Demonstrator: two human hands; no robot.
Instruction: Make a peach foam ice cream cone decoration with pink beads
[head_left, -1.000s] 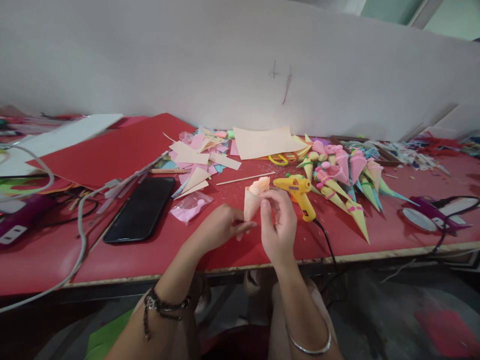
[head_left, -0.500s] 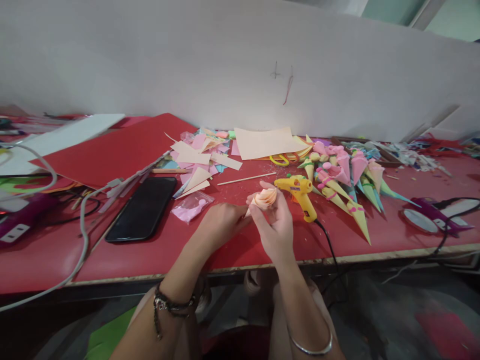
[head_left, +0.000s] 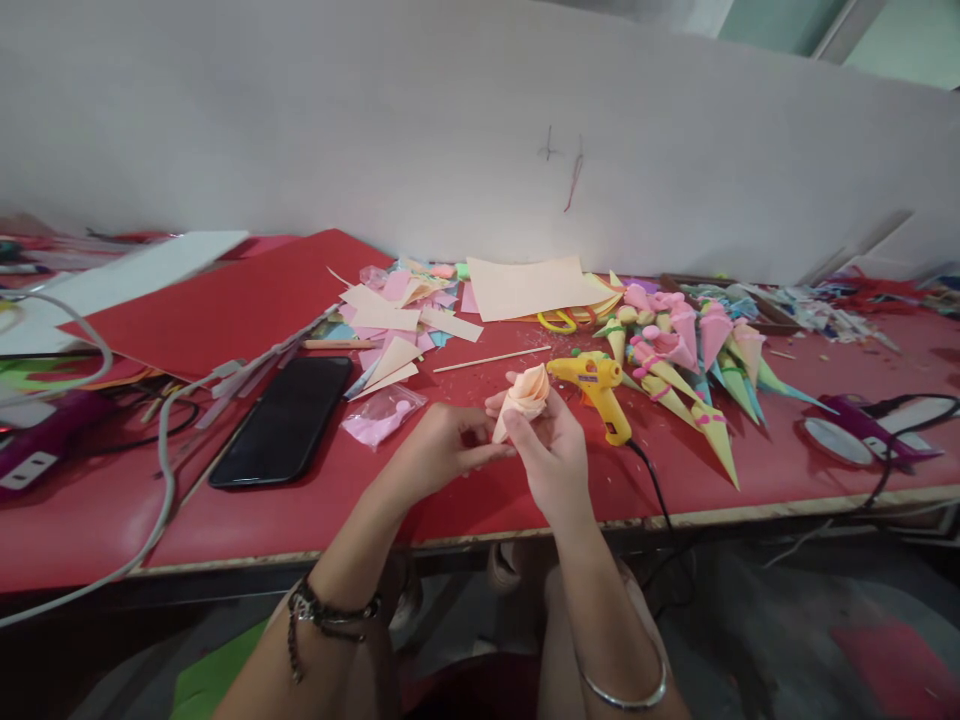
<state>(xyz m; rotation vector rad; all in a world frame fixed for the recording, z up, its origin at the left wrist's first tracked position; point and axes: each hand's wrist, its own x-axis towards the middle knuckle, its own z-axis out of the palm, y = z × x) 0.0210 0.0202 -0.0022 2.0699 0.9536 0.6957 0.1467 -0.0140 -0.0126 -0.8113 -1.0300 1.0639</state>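
Note:
A small peach ice cream cone [head_left: 529, 392], with a swirled top and a pale pointed cone, lies in my right hand [head_left: 559, 455]. My right thumb presses on its front while the fingers curl behind it. The swirl points up and away, the tip down to the left. Just left of the tip is my left hand [head_left: 442, 450], its thumb and fingers apart with nothing visible between them. Whether its fingertips touch the cone is hard to tell. Right of the hands a yellow glue gun [head_left: 600, 385] lies on the red table [head_left: 465, 510].
Several finished-looking cones [head_left: 694, 350] are heaped at the right. A black phone [head_left: 283, 420], a plastic bag [head_left: 382, 413] with pink bits and paper pieces [head_left: 386, 310] lie to the left. A thin stick [head_left: 491, 359] lies behind my hands. A white cable [head_left: 165, 450] crosses the left side.
My left hand has drawn back a little from the cone's tip and its fingers have parted. The cone has turned more upright in my right hand, showing more of its pale lower part.

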